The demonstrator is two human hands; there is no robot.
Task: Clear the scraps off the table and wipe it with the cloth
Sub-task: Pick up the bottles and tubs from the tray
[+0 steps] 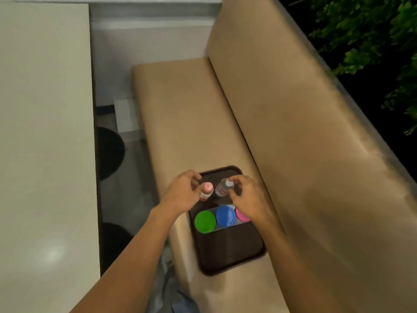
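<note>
Pinching tilted clear bottle (pixel 222 188) in right grip (pixel 248 197), left grip (pixel 182 193) curled against pink-capped bottle (pixel 206 192), hold unclear, desk (pixel 45 132) well left.

The near half of the dark brown plastic tray (pixel 228 251) lies bare, open from its near edge. Across its middle, a green-lidded round tub (pixel 205 221), a blue-lidded tub (pixel 225 215) and a pink-lidded tub (pixel 241 216) bar my way. At the far end a small pink-capped bottle (pixel 206 192) and a small clear plastic bottle (pixel 222 188) leave a slim gap. The tan padded backrest (pixel 293 109) rises just beside the right edge; an open aisle separates the bench from the white table (pixel 45 132).
</note>
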